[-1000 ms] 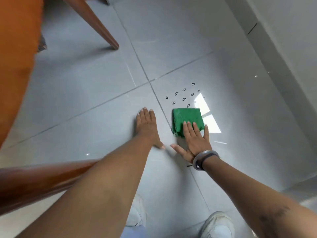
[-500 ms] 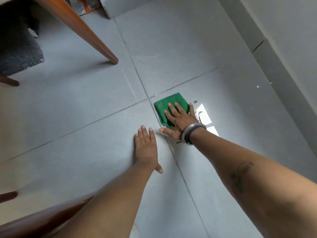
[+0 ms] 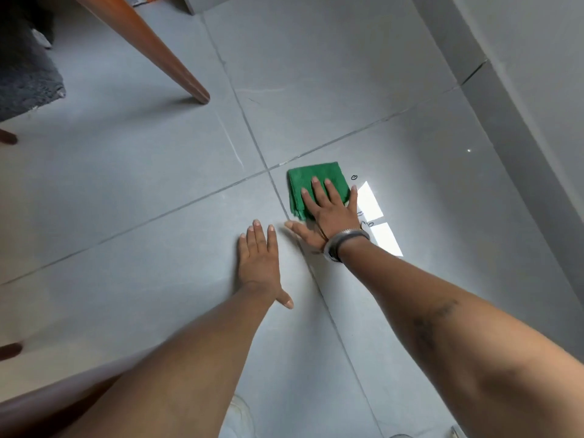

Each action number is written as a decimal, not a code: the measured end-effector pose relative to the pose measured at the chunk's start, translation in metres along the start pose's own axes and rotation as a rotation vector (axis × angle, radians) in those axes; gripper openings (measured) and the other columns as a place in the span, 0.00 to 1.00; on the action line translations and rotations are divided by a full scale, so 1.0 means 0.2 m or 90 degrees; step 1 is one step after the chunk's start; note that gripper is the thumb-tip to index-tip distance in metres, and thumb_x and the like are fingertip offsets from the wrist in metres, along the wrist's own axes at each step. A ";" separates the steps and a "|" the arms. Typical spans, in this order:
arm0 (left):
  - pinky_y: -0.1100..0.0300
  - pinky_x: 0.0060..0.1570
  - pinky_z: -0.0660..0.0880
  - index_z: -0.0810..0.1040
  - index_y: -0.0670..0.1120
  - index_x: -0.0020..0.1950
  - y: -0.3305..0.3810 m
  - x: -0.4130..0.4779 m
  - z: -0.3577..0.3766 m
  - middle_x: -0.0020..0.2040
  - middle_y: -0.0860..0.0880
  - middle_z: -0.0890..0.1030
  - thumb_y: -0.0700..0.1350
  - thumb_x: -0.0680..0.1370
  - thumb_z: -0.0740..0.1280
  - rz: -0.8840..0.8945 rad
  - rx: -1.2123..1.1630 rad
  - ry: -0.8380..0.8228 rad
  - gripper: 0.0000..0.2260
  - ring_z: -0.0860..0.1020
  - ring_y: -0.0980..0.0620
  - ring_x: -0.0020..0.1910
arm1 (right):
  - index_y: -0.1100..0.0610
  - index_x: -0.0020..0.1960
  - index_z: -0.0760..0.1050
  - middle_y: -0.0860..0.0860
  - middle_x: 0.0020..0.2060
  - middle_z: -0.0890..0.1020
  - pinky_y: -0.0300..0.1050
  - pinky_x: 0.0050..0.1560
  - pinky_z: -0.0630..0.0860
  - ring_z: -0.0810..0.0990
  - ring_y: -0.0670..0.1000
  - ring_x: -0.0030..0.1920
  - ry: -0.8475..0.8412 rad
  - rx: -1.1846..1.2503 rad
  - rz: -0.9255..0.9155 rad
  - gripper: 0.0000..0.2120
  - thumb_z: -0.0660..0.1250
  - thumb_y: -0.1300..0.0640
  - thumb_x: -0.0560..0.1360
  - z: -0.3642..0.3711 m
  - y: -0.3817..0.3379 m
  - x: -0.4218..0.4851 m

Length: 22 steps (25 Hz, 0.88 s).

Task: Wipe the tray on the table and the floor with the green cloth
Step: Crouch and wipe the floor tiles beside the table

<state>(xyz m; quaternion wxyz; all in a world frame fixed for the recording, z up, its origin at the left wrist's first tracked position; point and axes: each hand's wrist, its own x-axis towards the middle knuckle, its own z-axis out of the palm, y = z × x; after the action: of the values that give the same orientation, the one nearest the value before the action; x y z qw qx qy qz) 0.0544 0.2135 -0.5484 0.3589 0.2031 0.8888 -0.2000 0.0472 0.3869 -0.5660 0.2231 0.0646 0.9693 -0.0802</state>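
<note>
1. My right hand [image 3: 328,213] lies flat, fingers spread, pressing the folded green cloth [image 3: 311,184] onto the grey floor [image 3: 347,74], just right of where the tile joints cross.
2. My left hand [image 3: 259,262] rests palm-down on the near-left tile, fingers close together, holding nothing.
3. Small black marks [image 3: 354,177] show just right of the cloth.
4. A wooden table leg [image 3: 164,58] stands far left.
</note>
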 end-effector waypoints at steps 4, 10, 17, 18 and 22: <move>0.40 0.74 0.37 0.31 0.38 0.76 0.00 -0.01 -0.03 0.77 0.32 0.36 0.71 0.51 0.76 -0.001 -0.022 -0.008 0.75 0.38 0.35 0.77 | 0.49 0.78 0.53 0.53 0.79 0.51 0.67 0.70 0.32 0.48 0.57 0.78 -0.025 0.026 0.003 0.46 0.39 0.22 0.69 0.11 -0.01 -0.30; 0.39 0.75 0.41 0.34 0.38 0.77 -0.01 -0.04 0.00 0.77 0.31 0.38 0.70 0.50 0.77 0.024 -0.042 0.009 0.75 0.41 0.35 0.78 | 0.47 0.78 0.45 0.52 0.80 0.48 0.70 0.71 0.38 0.42 0.55 0.78 -0.083 0.002 -0.014 0.42 0.36 0.26 0.71 0.09 -0.02 -0.33; 0.40 0.76 0.39 0.33 0.38 0.77 -0.01 -0.03 -0.03 0.77 0.31 0.38 0.71 0.50 0.77 0.035 -0.034 0.006 0.75 0.40 0.35 0.78 | 0.53 0.78 0.52 0.57 0.79 0.52 0.71 0.72 0.41 0.47 0.60 0.78 -0.048 0.037 0.070 0.47 0.45 0.23 0.70 0.16 0.05 -0.63; 0.40 0.76 0.40 0.33 0.38 0.76 0.00 -0.03 -0.03 0.77 0.31 0.38 0.71 0.50 0.77 0.032 -0.031 0.003 0.75 0.39 0.35 0.78 | 0.52 0.78 0.51 0.56 0.79 0.52 0.71 0.72 0.42 0.47 0.59 0.78 -0.066 0.042 0.026 0.46 0.46 0.24 0.70 0.22 0.01 -0.78; 0.39 0.75 0.38 0.33 0.38 0.76 -0.04 -0.01 0.00 0.77 0.31 0.38 0.73 0.48 0.76 0.023 -0.020 0.017 0.76 0.39 0.35 0.77 | 0.48 0.78 0.50 0.53 0.79 0.51 0.69 0.70 0.35 0.46 0.57 0.78 -0.043 0.012 0.041 0.43 0.44 0.24 0.70 0.09 0.21 -0.39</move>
<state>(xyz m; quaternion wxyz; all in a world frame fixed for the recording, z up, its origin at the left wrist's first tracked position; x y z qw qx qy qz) 0.0525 0.2066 -0.5454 0.3540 0.2161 0.8926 -0.1769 0.1303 0.4174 -0.5530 0.2576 0.0953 0.9579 -0.0840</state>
